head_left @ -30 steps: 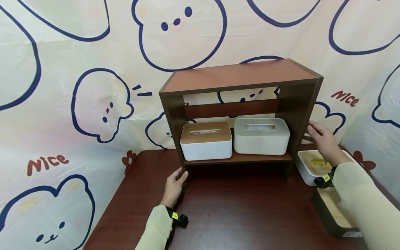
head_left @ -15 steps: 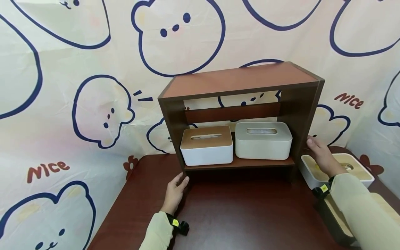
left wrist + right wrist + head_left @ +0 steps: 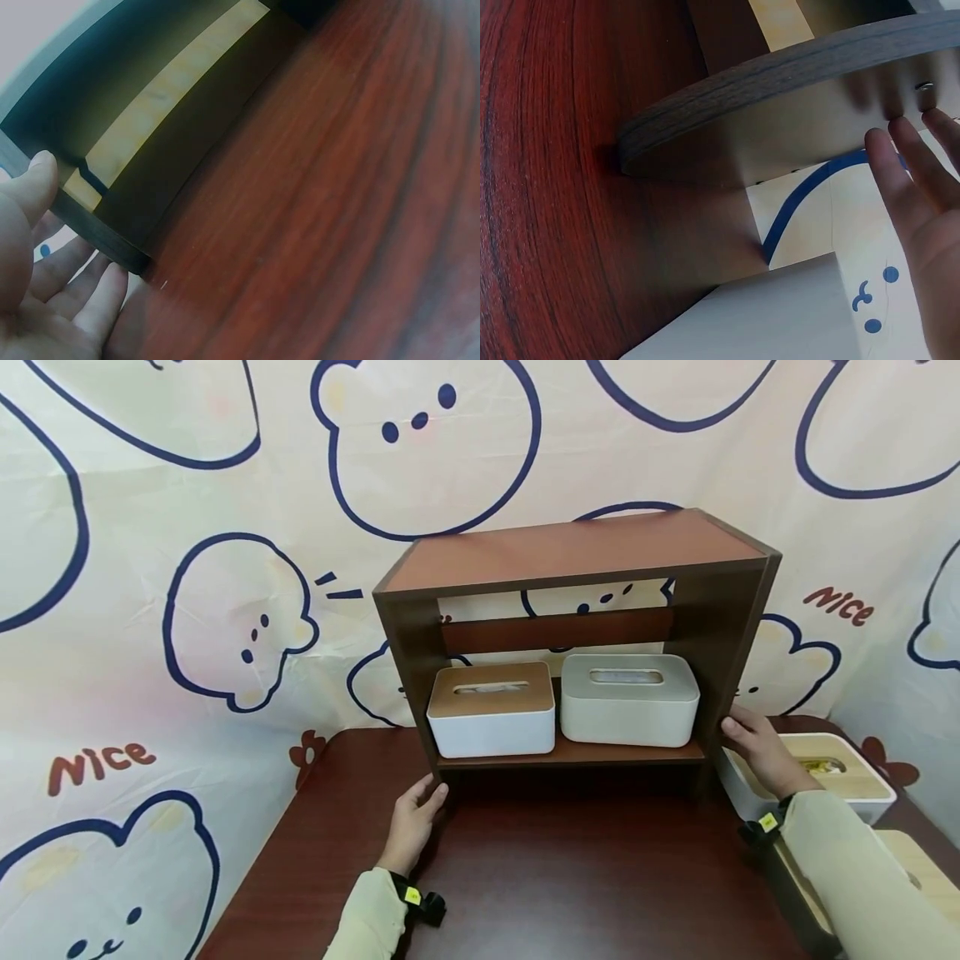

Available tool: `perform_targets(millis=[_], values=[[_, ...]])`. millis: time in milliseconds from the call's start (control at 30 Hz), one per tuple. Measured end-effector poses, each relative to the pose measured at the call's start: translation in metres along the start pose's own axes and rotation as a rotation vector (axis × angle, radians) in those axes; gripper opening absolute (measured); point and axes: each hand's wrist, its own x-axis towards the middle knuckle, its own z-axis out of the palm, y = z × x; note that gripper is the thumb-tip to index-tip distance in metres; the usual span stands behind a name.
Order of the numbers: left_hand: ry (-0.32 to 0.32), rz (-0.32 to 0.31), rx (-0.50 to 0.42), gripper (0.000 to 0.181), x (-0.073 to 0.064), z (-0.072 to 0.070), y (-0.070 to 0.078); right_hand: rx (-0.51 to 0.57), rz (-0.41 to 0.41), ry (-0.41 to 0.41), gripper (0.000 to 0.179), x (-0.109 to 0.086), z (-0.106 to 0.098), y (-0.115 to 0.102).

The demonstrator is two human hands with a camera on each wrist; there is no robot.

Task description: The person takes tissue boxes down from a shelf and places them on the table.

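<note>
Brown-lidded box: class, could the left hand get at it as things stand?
Likely yes: the shelf is open in front of the brown-lidded box, and the left hand is near, though it holds the side panel.

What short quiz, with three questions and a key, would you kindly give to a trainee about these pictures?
1. Choose one: inside the shelf unit, the white box beside the pale grey box has a lid that is (a) blue, (b) brown, (c) black.
2. True or false: the right hand is holding the pale grey box.
3. Fill in: the left hand holds the lower front of the unit's ____ side panel.

Key:
1. (b) brown.
2. False; it touches the outer face of the right side panel.
3. left.
</note>
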Motion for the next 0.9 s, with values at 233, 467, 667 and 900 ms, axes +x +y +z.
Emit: perform_targets(millis=[233, 467, 667, 900], values=[[-0.009, -0.029, 0.054, 0.065, -0.003, -0.016, 0.003, 0.087, 0.06, -0.003, 0.035, -0.004, 0.012, 0.012], [-0.01, -0.029, 0.016, 0.061, -0.004, -0.014, 0.006, -0.006, 0.118, 0.019, 0.03, -0.002, 0.01, 0.005], [-0.031, -0.032, -0.016, 0.06, 0.003, -0.006, 0.008, -0.026, 0.137, 0.028, 0.03, 0.0, 0.001, 0.0], [-0.048, -0.073, -0.042, 0.066, 0.004, 0.002, 0.006, -0.022, 0.171, 0.024, 0.03, 0.0, -0.008, -0.001]])
